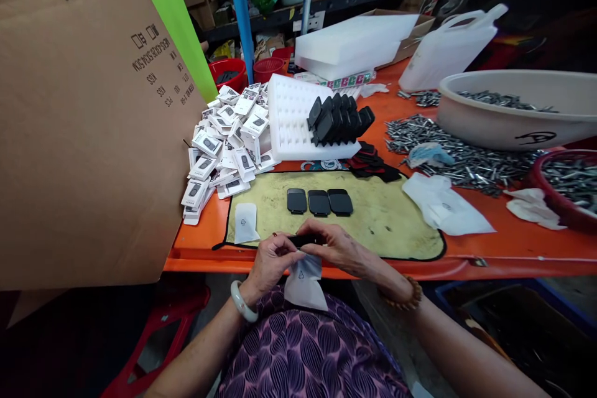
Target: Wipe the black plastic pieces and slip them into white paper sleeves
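Orange tabletop [499,247] forms the work surface, with a yellow mat [396,221] along its near edge. Centred just over that edge is a narrow black piece [304,240], held between two hands. Left hand [272,263]: thumb and fingers pinch the left end. Right hand [336,247]: fingers curl over the right end, thumb on the near side. A translucent white pouch [305,286] hangs directly below the thumbs; whether its mouth encloses the piece cannot be told. Handling: the piece appears light, stiff and smooth, possibly slippery; grip it by opposite ends. The pouch looks thin and soft, likely to crumple; hold it at the upper rim. Beyond the hands, three flat black cases [319,203] lie in a row on the mat, with a small pouch [245,222] to their left. Farther out stand a white foam tray [290,113], partly loaded with black parts [338,119], and a pile of small white boxes [228,143].
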{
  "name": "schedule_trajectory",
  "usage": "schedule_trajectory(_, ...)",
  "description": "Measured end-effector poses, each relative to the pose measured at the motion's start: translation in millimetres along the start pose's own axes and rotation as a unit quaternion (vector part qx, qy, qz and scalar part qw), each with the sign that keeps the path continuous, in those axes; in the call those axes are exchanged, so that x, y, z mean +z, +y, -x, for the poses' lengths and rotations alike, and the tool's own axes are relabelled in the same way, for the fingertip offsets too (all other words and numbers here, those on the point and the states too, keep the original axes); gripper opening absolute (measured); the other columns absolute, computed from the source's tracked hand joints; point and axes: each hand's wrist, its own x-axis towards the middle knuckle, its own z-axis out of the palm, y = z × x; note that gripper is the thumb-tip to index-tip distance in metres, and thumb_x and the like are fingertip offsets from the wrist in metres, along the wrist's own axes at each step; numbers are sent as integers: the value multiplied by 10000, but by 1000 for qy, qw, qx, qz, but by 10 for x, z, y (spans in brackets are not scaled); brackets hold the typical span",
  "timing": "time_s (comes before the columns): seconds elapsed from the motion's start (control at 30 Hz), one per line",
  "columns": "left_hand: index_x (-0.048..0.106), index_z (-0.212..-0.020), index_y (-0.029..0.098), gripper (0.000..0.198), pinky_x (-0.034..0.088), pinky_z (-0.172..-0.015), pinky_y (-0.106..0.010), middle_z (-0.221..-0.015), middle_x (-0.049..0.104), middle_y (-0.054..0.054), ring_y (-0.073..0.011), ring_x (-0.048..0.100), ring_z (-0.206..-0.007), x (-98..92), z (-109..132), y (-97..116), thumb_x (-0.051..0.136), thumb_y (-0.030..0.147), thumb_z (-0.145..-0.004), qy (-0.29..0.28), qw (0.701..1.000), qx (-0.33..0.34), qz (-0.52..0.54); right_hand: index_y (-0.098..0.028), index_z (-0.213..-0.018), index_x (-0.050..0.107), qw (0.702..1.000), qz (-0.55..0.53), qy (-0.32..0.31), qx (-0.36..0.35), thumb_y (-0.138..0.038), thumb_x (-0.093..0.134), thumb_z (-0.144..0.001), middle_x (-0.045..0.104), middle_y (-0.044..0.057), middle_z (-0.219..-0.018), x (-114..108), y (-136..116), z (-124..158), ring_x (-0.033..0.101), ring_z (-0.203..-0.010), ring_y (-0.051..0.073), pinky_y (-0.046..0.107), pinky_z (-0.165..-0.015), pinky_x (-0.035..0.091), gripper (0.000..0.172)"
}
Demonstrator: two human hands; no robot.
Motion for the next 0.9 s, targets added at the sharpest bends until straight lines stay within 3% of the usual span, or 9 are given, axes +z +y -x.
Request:
schedule_trajectory(0.17,560,-644,158,320,363,-499,-208,-582,502,34,-84,456,-514,-4,-60,-50,754,406,-698,55,996,-4,73,-228,-1008,593,996,-59,70,4,-349,697,-771,602,0,-803,71,113,22,546,-692,138,265,-608,452,286)
schedule_trajectory(0.3,535,-671,161,348,344,-474,-186,-607,491,48,-59,433,-494,0,-93,-72,768,420,-683,74,990,-1,117,-210,-767,571,990,-78,120,-19,-403,700,-769,555,-3,-754,162,204,61,515,-692,138,279,-650,439,231)
schedule_trajectory(0.43,518,-687,167,349,318,-461,-187,-585,454,61,-59,400,-483,6,-99,-33,742,434,-705,59,991,-25,115,-203,-662,518,988,-89,125,4,-467,684,-768,526,2,-735,182,161,55,489,-708,147,285,-671,427,329)
schedule_trajectory(0.63,537,-632,145,345,294,-495,-191,-613,488,42,-55,374,-525,-40,-122,7,779,391,-658,3,998,-35,54,-205,-694,499,972,-196,127,37,-458,721,-735,576,26,-865,78,117,-23,538,-850,167,301,-786,450,340)
schedule_trajectory(0.8,527,-666,158,388,291,-462,-187,-579,455,66,-46,366,-479,-42,-170,-44,785,447,-647,51,987,-61,139,-218,-794,571,985,-105,137,-22,-411,708,-751,560,16,-836,136,169,-18,518,-787,161,298,-747,441,241)
schedule_trajectory(0.9,513,-669,161,415,289,-442,-186,-565,450,75,-42,364,-456,-31,-178,-76,808,448,-619,47,981,-78,173,-216,-760,587,991,-35,127,-35,-385,691,-766,559,24,-828,191,177,-2,520,-813,178,314,-777,426,199)
